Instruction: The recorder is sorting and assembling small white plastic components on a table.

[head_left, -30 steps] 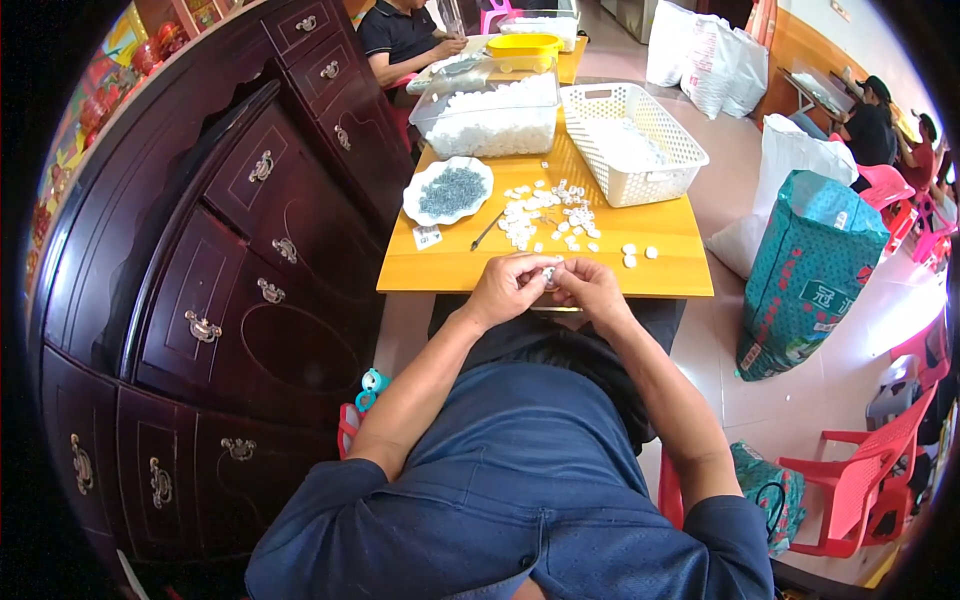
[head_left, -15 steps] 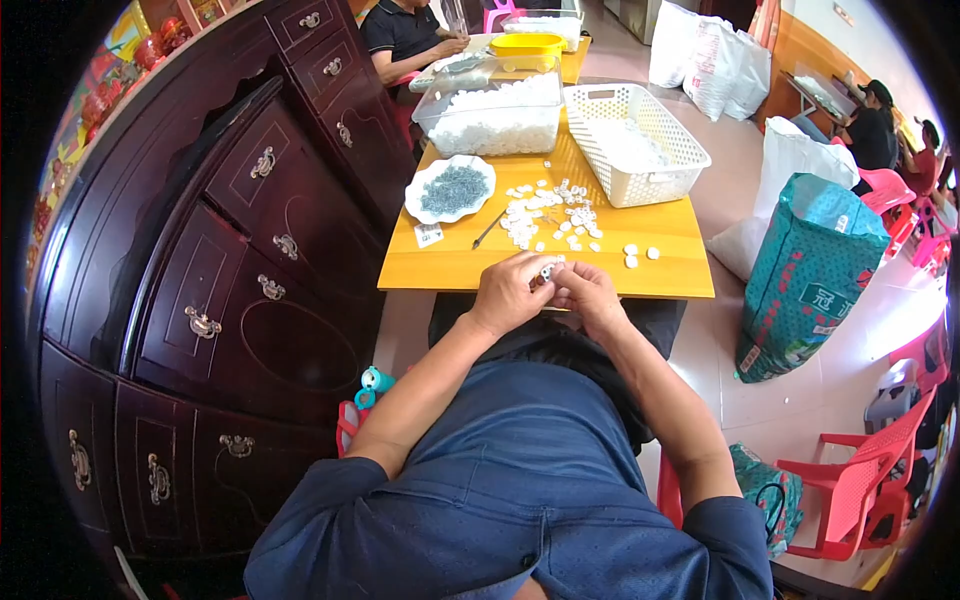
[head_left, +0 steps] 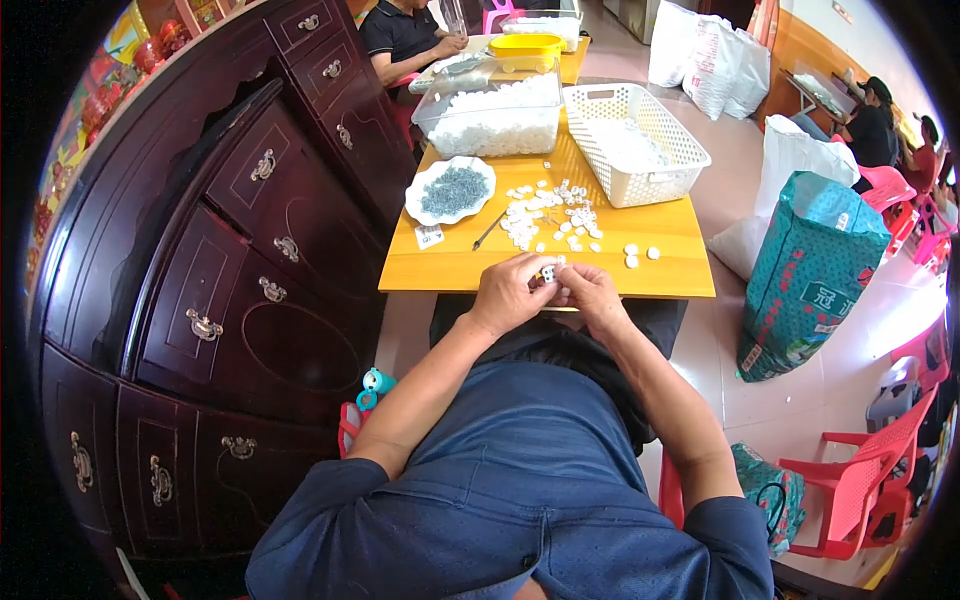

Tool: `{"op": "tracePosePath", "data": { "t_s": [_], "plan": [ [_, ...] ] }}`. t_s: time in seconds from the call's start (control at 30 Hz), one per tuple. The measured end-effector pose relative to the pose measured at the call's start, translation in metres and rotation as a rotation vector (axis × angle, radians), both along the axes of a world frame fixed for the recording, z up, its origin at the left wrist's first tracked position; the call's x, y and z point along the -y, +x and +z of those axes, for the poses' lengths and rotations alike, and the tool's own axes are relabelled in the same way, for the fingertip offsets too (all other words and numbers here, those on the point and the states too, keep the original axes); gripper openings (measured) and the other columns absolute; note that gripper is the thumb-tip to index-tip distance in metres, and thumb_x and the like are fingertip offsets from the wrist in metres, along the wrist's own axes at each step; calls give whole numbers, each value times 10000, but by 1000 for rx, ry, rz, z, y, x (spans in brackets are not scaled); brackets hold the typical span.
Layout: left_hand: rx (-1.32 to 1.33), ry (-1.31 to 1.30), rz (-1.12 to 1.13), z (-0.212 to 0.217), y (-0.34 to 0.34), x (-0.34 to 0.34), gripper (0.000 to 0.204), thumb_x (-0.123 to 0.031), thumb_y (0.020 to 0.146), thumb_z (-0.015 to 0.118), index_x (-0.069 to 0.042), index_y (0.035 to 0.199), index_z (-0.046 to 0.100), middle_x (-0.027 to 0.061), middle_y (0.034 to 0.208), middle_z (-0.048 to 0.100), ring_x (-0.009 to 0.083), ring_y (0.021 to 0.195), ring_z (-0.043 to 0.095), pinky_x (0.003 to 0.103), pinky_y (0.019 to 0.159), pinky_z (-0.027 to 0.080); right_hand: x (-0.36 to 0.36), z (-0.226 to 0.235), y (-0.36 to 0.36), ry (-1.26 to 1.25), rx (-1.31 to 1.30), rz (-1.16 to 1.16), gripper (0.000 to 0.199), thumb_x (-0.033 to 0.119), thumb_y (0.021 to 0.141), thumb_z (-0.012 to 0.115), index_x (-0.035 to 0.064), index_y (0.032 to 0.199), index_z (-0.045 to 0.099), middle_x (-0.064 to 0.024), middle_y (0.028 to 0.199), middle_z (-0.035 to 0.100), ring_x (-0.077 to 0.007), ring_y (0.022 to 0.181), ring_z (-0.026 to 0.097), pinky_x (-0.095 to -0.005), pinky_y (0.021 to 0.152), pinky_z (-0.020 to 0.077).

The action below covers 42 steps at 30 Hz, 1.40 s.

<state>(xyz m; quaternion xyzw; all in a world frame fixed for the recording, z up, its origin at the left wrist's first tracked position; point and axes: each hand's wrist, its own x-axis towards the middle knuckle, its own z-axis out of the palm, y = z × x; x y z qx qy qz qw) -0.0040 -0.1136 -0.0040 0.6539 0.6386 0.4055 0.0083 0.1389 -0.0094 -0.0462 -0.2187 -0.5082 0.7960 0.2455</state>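
Note:
Over the table's near edge, my left hand is closed around a small white plastic piece with dark holes in it. My right hand pinches at the same piece from the other side; its fingertips meet the left ones, and anything smaller between them is hidden. Just beyond, many small white plastic pieces lie scattered on the yellow table. A thin dark rod-like tool rests left of them. A scalloped white plate holds a heap of small grey metal-looking parts.
A clear bin full of white pieces and a white slotted basket stand behind. Farther back are a yellow tub and a seated person. Dark cabinets line the left; a green sack and red chair stand right.
The white piece shows slightly more between my fingers, its holes now facing up. Both hands stay in nearly the same place, and the table's things have not moved.

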Motion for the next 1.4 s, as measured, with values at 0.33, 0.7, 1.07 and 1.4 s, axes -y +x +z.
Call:
{"op": "tracePosePath", "data": {
  "t_s": [0.33, 0.7, 1.07, 1.4],
  "plan": [
    [14, 40, -13, 0, -2, 0, 287, -98, 803, 777, -21, 1075, 729, 131, 938, 730, 245, 707, 698, 341, 655, 560, 4, 1, -2, -18, -20, -51, 232, 203, 1022, 609, 40, 872, 675, 15, 752, 623, -69, 649, 543, -231, 610, 455],
    [-79, 121, -25, -4, -6, -2, 254, -101, 810, 756, -34, 1054, 735, 144, 911, 736, 314, 790, 716, 377, 687, 571, 6, -8, -7, 96, -19, -111, 266, 211, 1025, 612, 14, 863, 689, 15, 743, 624, -63, 655, 538, -231, 616, 455],
    [-68, 80, -20, -6, -6, -1, 240, -101, 824, 755, -47, 1057, 736, 162, 952, 741, 337, 870, 724, 393, 738, 579, 7, -8, -6, 98, -24, -94, 275, 217, 1034, 601, 10, 877, 692, 8, 743, 636, -65, 653, 539, -226, 619, 444],
    [-61, 102, -27, -10, -5, -1, 197, -79, 835, 743, -38, 1028, 735, 167, 934, 739, 333, 856, 726, 391, 728, 579, 9, -5, -6, 124, 32, -137, 258, 207, 1022, 611, -4, 906, 704, -21, 773, 668, -84, 665, 591, -235, 636, 496]
  ]
}}
